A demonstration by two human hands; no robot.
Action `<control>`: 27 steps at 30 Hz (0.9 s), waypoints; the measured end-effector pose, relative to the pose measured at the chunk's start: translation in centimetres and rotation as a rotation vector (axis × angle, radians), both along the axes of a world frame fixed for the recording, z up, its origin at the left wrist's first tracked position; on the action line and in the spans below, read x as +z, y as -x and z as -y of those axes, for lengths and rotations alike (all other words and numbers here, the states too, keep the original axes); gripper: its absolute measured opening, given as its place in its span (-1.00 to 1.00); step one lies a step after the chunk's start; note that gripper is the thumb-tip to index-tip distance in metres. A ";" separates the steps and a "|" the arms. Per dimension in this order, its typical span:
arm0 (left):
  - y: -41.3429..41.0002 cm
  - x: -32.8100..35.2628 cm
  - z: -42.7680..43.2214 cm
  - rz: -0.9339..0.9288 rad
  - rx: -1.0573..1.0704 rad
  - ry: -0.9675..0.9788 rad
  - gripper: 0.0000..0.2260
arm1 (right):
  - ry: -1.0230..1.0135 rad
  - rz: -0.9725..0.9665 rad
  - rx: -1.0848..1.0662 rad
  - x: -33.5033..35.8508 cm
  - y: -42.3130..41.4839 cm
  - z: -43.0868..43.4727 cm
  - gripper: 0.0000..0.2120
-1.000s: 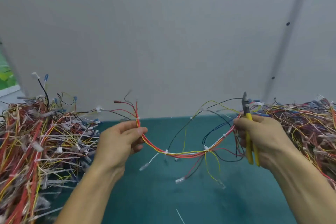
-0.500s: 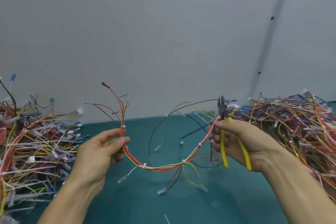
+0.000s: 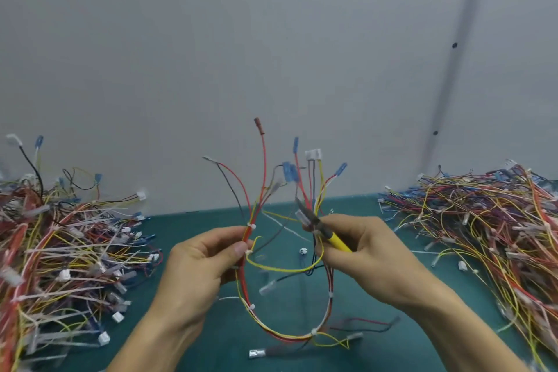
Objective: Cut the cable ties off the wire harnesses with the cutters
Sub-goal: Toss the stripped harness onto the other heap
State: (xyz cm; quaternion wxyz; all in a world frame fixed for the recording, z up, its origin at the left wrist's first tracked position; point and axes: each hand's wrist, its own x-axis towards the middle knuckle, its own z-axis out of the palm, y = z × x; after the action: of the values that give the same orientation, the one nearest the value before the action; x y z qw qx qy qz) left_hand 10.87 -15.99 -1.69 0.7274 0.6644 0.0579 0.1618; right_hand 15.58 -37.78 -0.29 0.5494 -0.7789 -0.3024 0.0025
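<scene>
A wire harness (image 3: 273,332) of red, yellow and black wires hangs in a U-shaped loop between my hands above the green table. My left hand (image 3: 199,266) pinches its left leg just below a white cable tie (image 3: 251,226). More white ties sit lower on the loop, one (image 3: 315,331) near the bottom. My right hand (image 3: 368,257) grips the yellow-handled cutters (image 3: 330,240) together with the loop's right leg. The cutters' dark jaws point up and left toward the left leg, close to the wire ends; whether they touch a tie I cannot tell.
A big tangled pile of harnesses (image 3: 60,257) lies on the left of the green table (image 3: 211,353), another pile (image 3: 489,229) on the right. Loose white tie scraps (image 3: 303,251) lie between them. A grey wall rises behind.
Both hands have come together toward the middle, folding the harness from a shallow sag into a narrow upright loop. The cutters tilted from upright to pointing up-left.
</scene>
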 end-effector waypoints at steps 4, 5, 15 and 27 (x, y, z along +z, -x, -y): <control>0.2 0.1 0.3 -0.003 -0.025 0.000 -0.65 | 0.076 0.055 0.016 0.0 0.6 -0.9 -0.74; 0.2 0.2 0.4 -0.002 -0.024 -0.006 -0.65 | 0.081 0.059 0.014 0.1 0.7 -1.0 -0.73; 0.5 0.4 0.7 -0.044 -0.008 0.115 -0.80 | -0.259 -0.195 -0.212 0.7 0.9 -1.3 -0.86; -0.1 0.0 -1.6 -0.141 0.160 0.231 -0.89 | -0.889 -0.810 -0.507 0.7 -2.3 1.7 -0.83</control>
State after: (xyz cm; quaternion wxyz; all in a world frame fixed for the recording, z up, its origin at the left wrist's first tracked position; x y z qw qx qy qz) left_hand 11.02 -14.41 -1.67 0.7780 0.5791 0.1800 0.1645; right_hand 17.86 -39.53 0.36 0.8731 -0.4623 0.1492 0.0409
